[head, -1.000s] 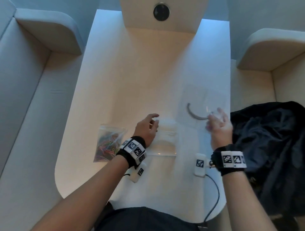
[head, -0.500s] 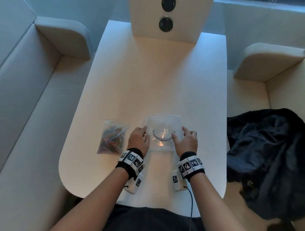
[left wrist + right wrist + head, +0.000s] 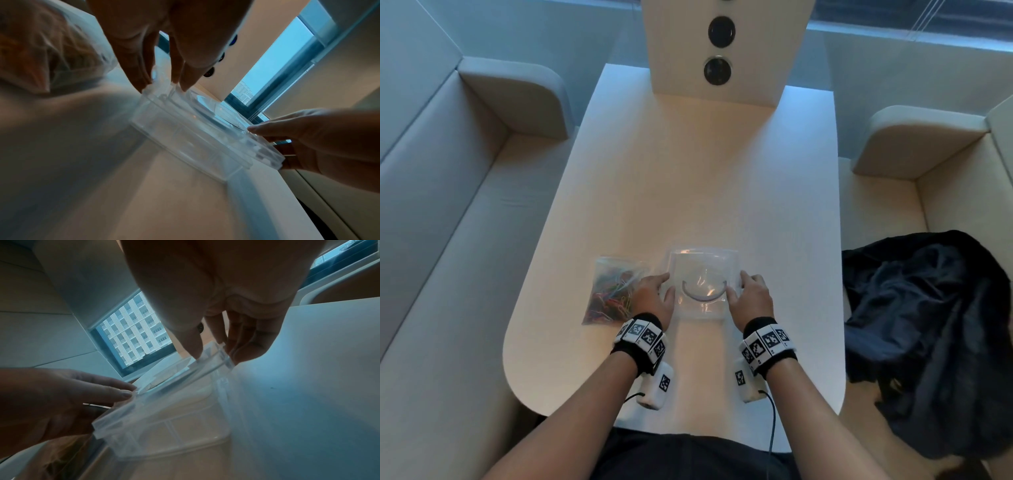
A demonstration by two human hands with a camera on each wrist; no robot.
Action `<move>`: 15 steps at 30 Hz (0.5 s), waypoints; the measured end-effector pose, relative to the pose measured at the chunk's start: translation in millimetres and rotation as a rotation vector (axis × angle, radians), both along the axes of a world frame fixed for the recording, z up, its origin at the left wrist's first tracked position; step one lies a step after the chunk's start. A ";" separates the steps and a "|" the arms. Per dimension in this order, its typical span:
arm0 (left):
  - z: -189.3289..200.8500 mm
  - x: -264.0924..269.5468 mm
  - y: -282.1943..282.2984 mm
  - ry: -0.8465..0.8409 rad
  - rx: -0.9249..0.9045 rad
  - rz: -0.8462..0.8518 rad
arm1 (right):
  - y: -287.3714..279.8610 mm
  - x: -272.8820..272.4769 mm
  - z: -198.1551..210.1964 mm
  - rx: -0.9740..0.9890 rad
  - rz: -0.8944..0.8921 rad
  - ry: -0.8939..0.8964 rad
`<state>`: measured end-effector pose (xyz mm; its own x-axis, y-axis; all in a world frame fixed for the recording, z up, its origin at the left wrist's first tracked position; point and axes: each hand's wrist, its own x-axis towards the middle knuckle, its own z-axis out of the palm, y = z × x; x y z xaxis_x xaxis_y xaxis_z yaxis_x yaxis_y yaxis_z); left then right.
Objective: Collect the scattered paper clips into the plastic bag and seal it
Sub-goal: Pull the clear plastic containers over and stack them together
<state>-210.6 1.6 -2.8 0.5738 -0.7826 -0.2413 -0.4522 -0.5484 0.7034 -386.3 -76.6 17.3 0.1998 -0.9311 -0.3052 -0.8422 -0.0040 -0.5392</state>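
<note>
A clear plastic bag [image 3: 613, 291] full of coloured paper clips lies on the white table [image 3: 705, 171], just left of my left hand [image 3: 666, 284]. A clear plastic box [image 3: 703, 274] with a grey curved handle on its lid sits between both hands. My left hand [image 3: 162, 81] pinches the box's left rim [image 3: 195, 139], thumb on top. My right hand [image 3: 213, 353] pinches the right rim [image 3: 174, 418] in the same way. No loose clips show on the table.
A dark jacket [image 3: 928, 325] is heaped on the right bench. Pale benches flank the table. An upright panel [image 3: 756, 68] with two round sockets stands at the table's far end. A cable [image 3: 772, 428] runs from my right wrist toward me.
One second ago my right hand held the lid out to the right. It then brought the lid over the box, and both hands now grip the box's sides.
</note>
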 end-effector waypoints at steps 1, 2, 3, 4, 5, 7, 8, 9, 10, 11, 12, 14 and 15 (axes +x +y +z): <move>-0.9 0.8 0.5 0.036 0.004 -0.002 | 0.0 0.3 0.4 0.002 0.000 0.012; -0.5 0.7 1.1 0.064 0.008 0.002 | -0.1 0.7 1.0 0.009 -0.002 0.026; 0.1 0.5 1.4 0.082 0.011 0.009 | -0.1 1.1 1.8 0.019 -0.002 0.044; 0.0 0.6 1.7 0.089 0.011 0.013 | -0.4 1.5 2.5 0.030 0.001 0.065; 0.0 0.9 1.1 0.091 0.011 0.012 | -1.3 1.9 3.1 0.038 0.008 0.085; 2.2 2.3 0.0 0.092 0.014 0.006 | -2.8 2.9 4.3 0.031 0.022 0.116; 3.2 3.3 -0.7 0.093 0.009 0.004 | -3.8 2.9 5.1 0.014 0.022 0.116; 2.9 4.8 -1.1 0.095 0.003 0.005 | -5.0 2.7 5.6 -0.003 0.021 0.106; 3.2 6.0 -0.8 0.098 -0.005 0.009 | -5.9 2.7 6.3 -0.014 0.022 0.095; 3.3 7.1 -0.2 0.100 -0.007 0.017 | -6.7 2.9 7.1 -0.018 0.024 0.091; 3.8 7.8 0.2 0.102 -0.009 0.026 | -7.5 3.3 7.4 -0.015 0.024 0.092; 4.0 9.5 0.3 0.100 -0.011 0.034 | -9.0 3.4 5.6 -0.008 0.017 0.095; 4.1 10.1 -0.3 0.102 -0.010 0.034 | -9.8 2.8 3.1 -0.012 0.013 0.096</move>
<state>-200.6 1.3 1.3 0.5726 -0.7660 -0.2922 -0.3593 -0.5548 0.7504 -383.5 -86.5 20.4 0.1822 -0.9323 -0.3126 -0.8897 -0.0210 -0.4560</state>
